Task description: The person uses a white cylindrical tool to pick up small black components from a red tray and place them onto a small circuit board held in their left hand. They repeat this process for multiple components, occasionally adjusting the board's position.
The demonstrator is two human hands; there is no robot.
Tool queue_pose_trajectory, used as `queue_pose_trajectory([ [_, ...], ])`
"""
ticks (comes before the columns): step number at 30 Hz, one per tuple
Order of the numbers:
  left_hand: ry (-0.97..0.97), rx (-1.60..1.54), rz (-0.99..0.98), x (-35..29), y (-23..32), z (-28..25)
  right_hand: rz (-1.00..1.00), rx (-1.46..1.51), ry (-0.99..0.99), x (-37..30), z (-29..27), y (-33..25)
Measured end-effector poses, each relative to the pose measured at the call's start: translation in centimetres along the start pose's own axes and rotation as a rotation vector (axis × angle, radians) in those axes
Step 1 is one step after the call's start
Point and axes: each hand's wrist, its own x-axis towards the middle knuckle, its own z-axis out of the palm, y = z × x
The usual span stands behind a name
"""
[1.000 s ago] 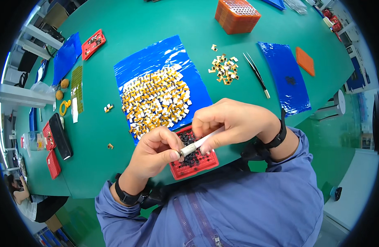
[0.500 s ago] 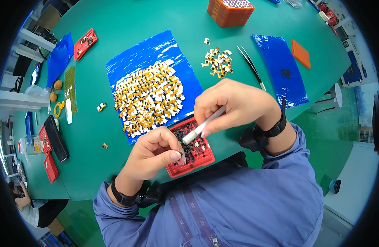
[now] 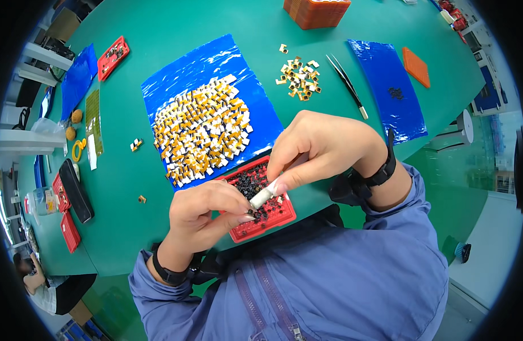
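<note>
Over the red tray (image 3: 281,217), my right hand (image 3: 329,149) grips a white stick with a thick, round white tip (image 3: 261,198). Its fingers cover most of the shaft. My left hand (image 3: 209,209), just to the left, pinches a tiny black part (image 3: 250,213) between thumb and fingertip. The stick's tip is right beside that part; whether they touch I cannot tell. Many small black pieces (image 3: 249,184) lie loose in the tray below, with a few pale bits among them.
Behind the tray, a blue sheet (image 3: 187,65) bears rows of white-and-gold parts (image 3: 204,131). Similar loose parts (image 3: 299,78) and tweezers (image 3: 349,88) lie farther right. Beyond are another blue sheet (image 3: 406,113), an orange tray (image 3: 416,67) and stacked orange trays (image 3: 317,14). A black case (image 3: 76,190) lies left.
The stick's white tip has come up close to the part in my left hand, and my right fingers now hide more of its shaft. My left fingers have turned over toward the tip.
</note>
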Motion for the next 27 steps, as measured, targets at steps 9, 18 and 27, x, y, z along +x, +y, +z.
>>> queue_pose_trajectory([
  [9, 0.003, -0.061, -0.045, -0.12, -0.26, -0.05, -0.064, -0.041, -0.006, 0.22, 0.02, 0.11],
  [18, -0.006, -0.174, -0.126, -0.17, -0.2, -0.03, -0.045, -0.088, -0.049, 0.21, 0.05, 0.38],
  [27, 0.015, -0.315, -0.255, -0.38, 0.02, -0.04, -0.009, -0.008, 0.02, 0.22, 0.53, 0.41],
])
